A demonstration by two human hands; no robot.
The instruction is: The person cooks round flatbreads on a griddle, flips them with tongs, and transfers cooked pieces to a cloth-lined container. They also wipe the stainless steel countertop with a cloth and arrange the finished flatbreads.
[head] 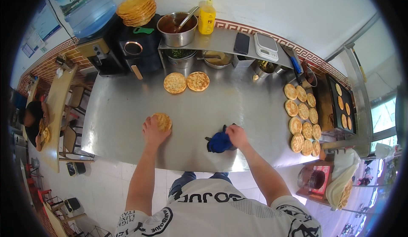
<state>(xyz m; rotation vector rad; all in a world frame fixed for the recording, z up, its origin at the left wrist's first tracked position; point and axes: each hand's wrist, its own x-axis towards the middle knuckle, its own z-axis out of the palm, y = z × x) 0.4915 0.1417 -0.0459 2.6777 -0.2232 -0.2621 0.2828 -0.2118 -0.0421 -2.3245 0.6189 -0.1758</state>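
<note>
On the left half of the steel worktable (191,109), my left hand (154,132) rests over a round browned flatbread (163,121), its fingers covering the bread's near left part. My right hand (236,135) grips the right edge of a bunched dark blue cloth (220,142) near the table's front edge. Two more flatbreads lie side by side further back, a left one (175,82) and a right one (198,81). Columns of flatbreads (303,111) cover the table's right end.
A steel shelf (223,42) along the back holds a pot of red sauce (177,29), an oil bottle (207,17), a phone (242,43) and a kitchen scale (266,46). Knives (295,65) lie back right, beside a griddle (343,106). A person (35,119) sits far left.
</note>
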